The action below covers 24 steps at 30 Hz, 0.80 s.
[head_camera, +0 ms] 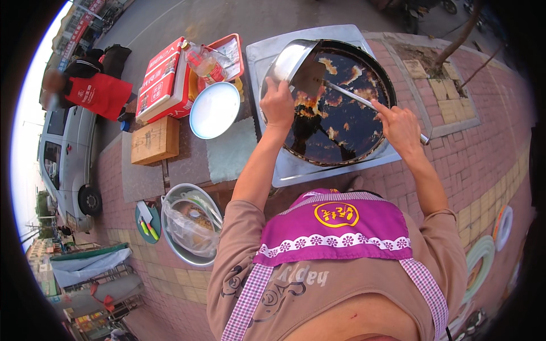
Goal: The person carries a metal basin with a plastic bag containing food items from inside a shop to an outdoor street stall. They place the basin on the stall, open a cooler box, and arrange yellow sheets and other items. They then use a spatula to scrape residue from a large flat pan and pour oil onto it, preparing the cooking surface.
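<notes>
My left hand (pixel 278 103) grips the rim of a steel bowl (pixel 286 63), tilted over the left side of a wide, round frying pan (pixel 387 81). My right hand (pixel 399 123) is closed around the long metal handle of a flat spatula (pixel 354 96). Its broad blade (pixel 308 80) is at the bowl's mouth; whether they touch I cannot tell. Dark oil (pixel 313 132) fills the pan, and pale, browned pieces of food (pixel 330 100) float in it. Whatever the bowl holds is hidden. Under the pan is a pale metal stovetop (pixel 294 170).
Left of the pan are a white plate (pixel 214 111), an oil bottle (pixel 204 64), a red-and-white carton (pixel 160 79) and a wooden box (pixel 155 140). Lower down are a metal basin (pixel 168 243) and a cleaver (pixel 145 212) on a green board (pixel 143 232). A person in a red apron (pixel 100 96) stands beyond.
</notes>
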Available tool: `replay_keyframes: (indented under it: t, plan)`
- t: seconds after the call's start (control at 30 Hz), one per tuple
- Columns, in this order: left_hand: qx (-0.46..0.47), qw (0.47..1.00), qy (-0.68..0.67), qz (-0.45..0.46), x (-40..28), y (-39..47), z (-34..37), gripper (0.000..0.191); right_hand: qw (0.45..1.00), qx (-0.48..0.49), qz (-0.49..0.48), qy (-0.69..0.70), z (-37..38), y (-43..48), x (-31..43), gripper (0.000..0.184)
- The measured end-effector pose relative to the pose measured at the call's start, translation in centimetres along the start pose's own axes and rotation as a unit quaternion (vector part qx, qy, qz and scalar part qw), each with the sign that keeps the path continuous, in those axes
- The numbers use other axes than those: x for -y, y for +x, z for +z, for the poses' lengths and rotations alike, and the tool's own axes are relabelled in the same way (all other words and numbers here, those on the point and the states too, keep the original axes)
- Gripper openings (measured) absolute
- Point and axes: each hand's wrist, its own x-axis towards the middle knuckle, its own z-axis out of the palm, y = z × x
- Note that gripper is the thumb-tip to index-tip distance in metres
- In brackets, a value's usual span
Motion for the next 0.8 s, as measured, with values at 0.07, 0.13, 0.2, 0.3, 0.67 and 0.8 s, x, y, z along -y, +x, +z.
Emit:
replay_keyframes:
  t: [0.07,0.13,0.2,0.3,0.67,0.8]
  plan:
    - [0.002,1.000,-0.005,-0.001,0.1,-0.1,0.7,0.006,1.000,0.008,-0.003,-0.006,0.4,0.4,-0.4,0.035]
    - [0.000,1.000,-0.005,-0.002,0.2,-0.3,1.2,0.007,1.000,0.011,-0.005,-0.007,0.8,0.7,-0.8,0.035]
    - [-0.001,1.000,0.000,0.002,0.2,-0.4,1.7,0.008,1.000,0.010,-0.004,-0.006,1.2,1.0,-1.1,0.034]
    - [0.003,1.000,0.004,-0.003,0.4,-0.4,1.9,0.009,1.000,0.007,-0.012,-0.012,1.6,1.3,-1.4,0.034]
    - [-0.008,1.000,0.012,0.002,0.2,0.3,1.2,0.007,1.000,0.013,-0.014,-0.005,0.4,2.0,-1.0,0.032]
    - [-0.004,1.000,0.023,-0.001,0.2,0.6,1.2,0.006,1.000,0.011,-0.016,0.002,0.1,2.1,-1.0,0.032]
